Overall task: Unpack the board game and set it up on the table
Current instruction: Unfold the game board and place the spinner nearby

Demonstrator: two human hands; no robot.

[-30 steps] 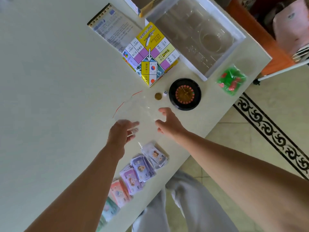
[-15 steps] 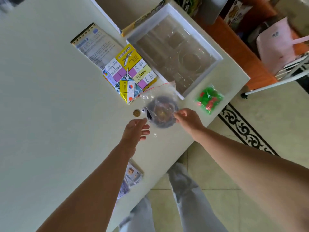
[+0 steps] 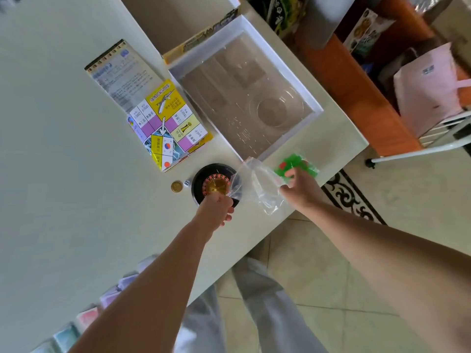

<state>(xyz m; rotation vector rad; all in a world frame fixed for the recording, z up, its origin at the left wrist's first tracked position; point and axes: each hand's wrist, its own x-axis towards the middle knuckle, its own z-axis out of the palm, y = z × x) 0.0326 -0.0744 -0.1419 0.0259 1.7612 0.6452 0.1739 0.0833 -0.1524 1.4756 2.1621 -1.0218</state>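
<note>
A black roulette wheel [image 3: 209,175] with a gold centre sits near the table's right edge. My left hand [image 3: 216,210] is over its near rim with the fingers curled; what they touch is hidden. My right hand [image 3: 300,191] pinches an empty clear plastic bag [image 3: 257,182] lifted just right of the wheel. A bag of green and red pieces [image 3: 298,165] lies behind that hand. A gold coin [image 3: 176,186] and a white die [image 3: 186,182] rest left of the wheel. The folded game board [image 3: 168,123] lies beyond them.
The open game box with a clear plastic insert [image 3: 244,103] stands at the back right, a printed rules sheet [image 3: 119,72] to its left. Packs of play money [image 3: 112,296] lie along the table's near edge. An orange cabinet [image 3: 356,85] and a chair stand beyond the table.
My right hand has carried the clear bag from over the wheel to its right, uncovering the wheel. My left hand has moved forward onto the wheel's near rim.
</note>
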